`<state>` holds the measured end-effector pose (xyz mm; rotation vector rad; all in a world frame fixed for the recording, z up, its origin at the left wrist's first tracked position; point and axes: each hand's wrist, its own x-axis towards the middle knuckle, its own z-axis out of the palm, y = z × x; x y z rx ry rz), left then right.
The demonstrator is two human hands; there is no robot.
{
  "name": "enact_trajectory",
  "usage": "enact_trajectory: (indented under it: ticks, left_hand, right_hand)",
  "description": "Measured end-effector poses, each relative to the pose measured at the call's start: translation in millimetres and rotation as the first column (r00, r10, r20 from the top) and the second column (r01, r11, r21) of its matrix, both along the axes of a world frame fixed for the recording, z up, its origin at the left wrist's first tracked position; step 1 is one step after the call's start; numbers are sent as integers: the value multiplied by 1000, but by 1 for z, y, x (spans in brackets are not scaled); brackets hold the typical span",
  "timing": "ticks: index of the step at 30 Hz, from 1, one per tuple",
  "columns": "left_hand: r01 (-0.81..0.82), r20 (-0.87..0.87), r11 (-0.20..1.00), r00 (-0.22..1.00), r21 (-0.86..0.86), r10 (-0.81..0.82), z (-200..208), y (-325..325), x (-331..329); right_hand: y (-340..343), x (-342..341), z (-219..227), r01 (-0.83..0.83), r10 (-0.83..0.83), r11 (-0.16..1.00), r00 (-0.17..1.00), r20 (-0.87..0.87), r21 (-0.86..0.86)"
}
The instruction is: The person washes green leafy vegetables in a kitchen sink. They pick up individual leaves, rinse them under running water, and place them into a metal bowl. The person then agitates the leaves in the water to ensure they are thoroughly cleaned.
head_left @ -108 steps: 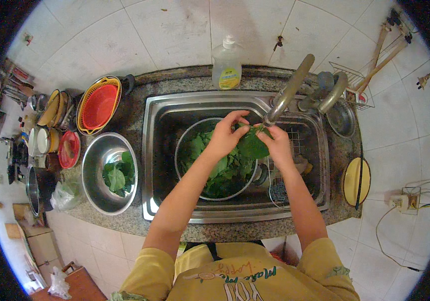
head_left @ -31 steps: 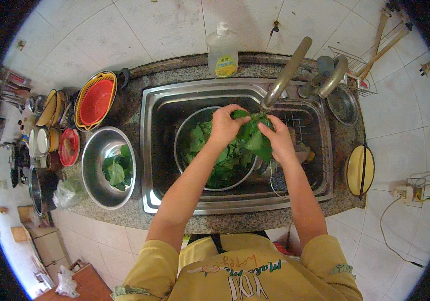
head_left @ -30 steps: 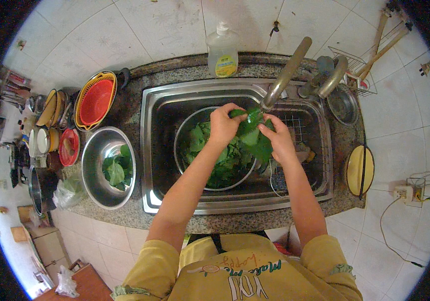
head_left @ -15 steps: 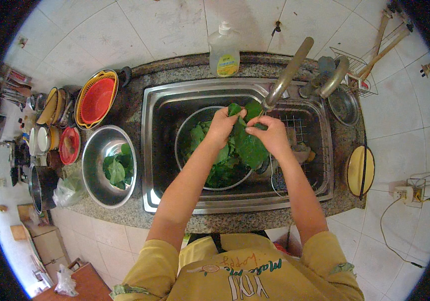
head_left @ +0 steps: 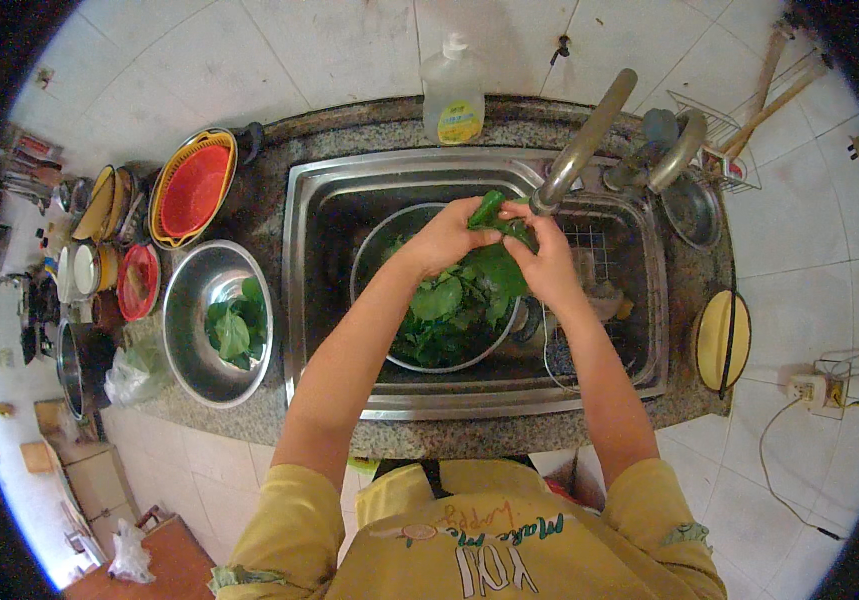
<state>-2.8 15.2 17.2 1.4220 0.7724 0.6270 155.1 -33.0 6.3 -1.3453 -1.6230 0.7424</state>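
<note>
Over the right part of a metal basin of green leaves (head_left: pixel 444 310), my two hands meet just below the tap (head_left: pixel 589 140). My left hand (head_left: pixel 454 240) is closed on a leafy green (head_left: pixel 489 208), which looks folded or bunched between the fingers. My right hand (head_left: pixel 541 250) pinches the same greens from the other side. A broad leaf (head_left: pixel 499 270) hangs beneath the fingers, over the basin. The basin stands in the steel sink (head_left: pixel 324 385). To the left, a second steel bowl (head_left: pixel 184 345) holds a smaller bunch of leaves (head_left: pixel 237 325).
A soap bottle (head_left: pixel 452 90) stands behind the sink. A wire rack (head_left: pixel 589 255) lies in the sink's right side. Red and yellow baskets (head_left: pixel 194 190) lean at the left. A yellow oval dish (head_left: pixel 721 340) sits at the right edge, near a small metal bowl (head_left: pixel 691 212).
My hands have drawn closer together around the greens. The leaf that was spread between them now looks bunched, and more of the basin's leaves show below.
</note>
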Motion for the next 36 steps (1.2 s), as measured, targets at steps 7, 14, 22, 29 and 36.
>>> enact_trajectory:
  ticks: [7,14,22,29,36]
  left_hand:
    - [78,-311,806,941,587,135,16,-4,19]
    - [257,-451,597,870,760,200,24,-9,48]
    - [-14,-307,819,923,574,231,4,-1,31]
    - [-131,-206,886,948,445,244,2,4,25]
    - [-113,-158,784,952,610,261,-9,11,23]
  right_hand:
    - [2,17,-42,413,-463,886,753,-467,-213]
    - [-29,-37,-201,161,-166,835,985,37,-527]
    - [-6,-90,-235,391,-360,831,920,153,-395]
    - [-20,-77,-227,389,-442,860,892,-100,-330]
    - [-46,-35,-108,119,-440,717,841,-313,-687]
